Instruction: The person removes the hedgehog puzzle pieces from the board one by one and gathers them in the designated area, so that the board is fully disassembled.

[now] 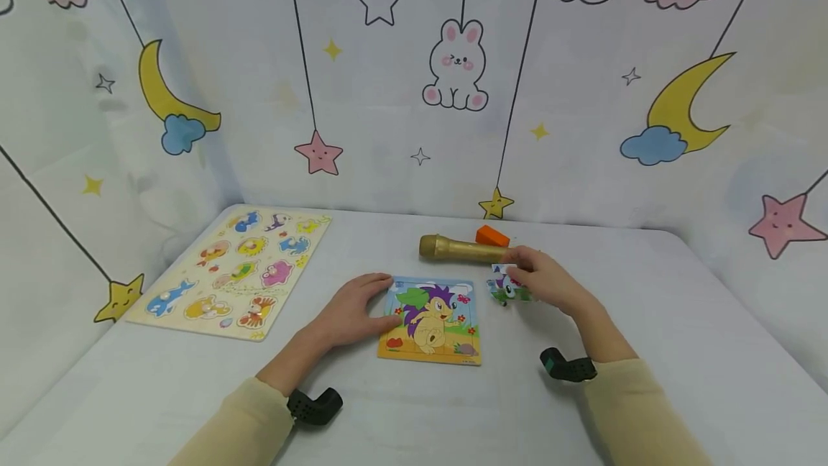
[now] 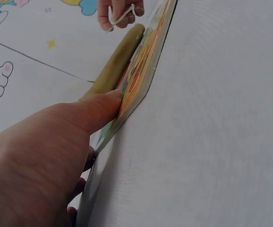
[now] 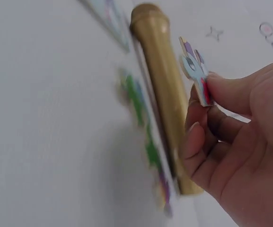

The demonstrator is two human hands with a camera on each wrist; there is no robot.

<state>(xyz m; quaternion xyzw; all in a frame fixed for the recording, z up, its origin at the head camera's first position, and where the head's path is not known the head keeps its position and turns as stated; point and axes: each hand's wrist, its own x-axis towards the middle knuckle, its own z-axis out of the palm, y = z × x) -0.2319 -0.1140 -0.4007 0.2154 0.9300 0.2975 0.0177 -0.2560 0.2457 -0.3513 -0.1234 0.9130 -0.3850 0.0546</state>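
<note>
In the head view, a square hedgehog jigsaw puzzle (image 1: pixel 430 322) lies in the middle of the table. My left hand (image 1: pixel 352 310) rests at its left side, thumb over the left edge and fingers reaching the far left corner. The left wrist view shows the thumb (image 2: pixel 103 109) pressing on the board's printed face. Right of the board, my right hand (image 1: pixel 545 280) pinches a small puzzle piece (image 3: pixel 197 78), light blue with purple and red print, between thumb and fingers. Loose green and purple pieces (image 3: pixel 138 101) lie on the table below that hand.
A gold microphone-shaped object (image 1: pixel 459 249) lies behind the puzzle, with an orange block (image 1: pixel 492 236) just beyond it. At the left lies a large animal board (image 1: pixel 223 275). A printed cloth (image 1: pixel 388 92) hangs behind the table.
</note>
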